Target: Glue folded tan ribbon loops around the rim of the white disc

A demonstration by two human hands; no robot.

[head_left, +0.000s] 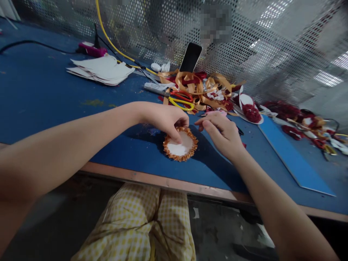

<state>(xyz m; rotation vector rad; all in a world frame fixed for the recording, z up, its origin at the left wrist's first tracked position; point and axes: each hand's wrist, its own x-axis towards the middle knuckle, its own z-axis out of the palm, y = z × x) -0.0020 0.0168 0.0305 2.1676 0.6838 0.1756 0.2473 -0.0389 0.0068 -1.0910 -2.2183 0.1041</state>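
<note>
Near the table's front edge sits a round rosette [179, 148], its rim ruffled in orange-gold ribbon around a white disc. My left hand [170, 121] grips it from the far left, thumb pressed on the white face and fingers curled over the far rim. My right hand [220, 132] hovers to the right of the rosette, apart from it, fingers loosely stretched and nothing visible in them. Just beyond my hands lie scissors [181, 100] with red and yellow handles, beside a heap of gold and dark red ribbon pieces [201, 87].
White sheets [100, 70] are stacked at the back left near a magenta power strip [92, 50]. A phone [191, 57] leans against the perforated metal screen [163, 32]. To the right are a blue board [295, 156], dark red rosettes [251, 112] and more scraps.
</note>
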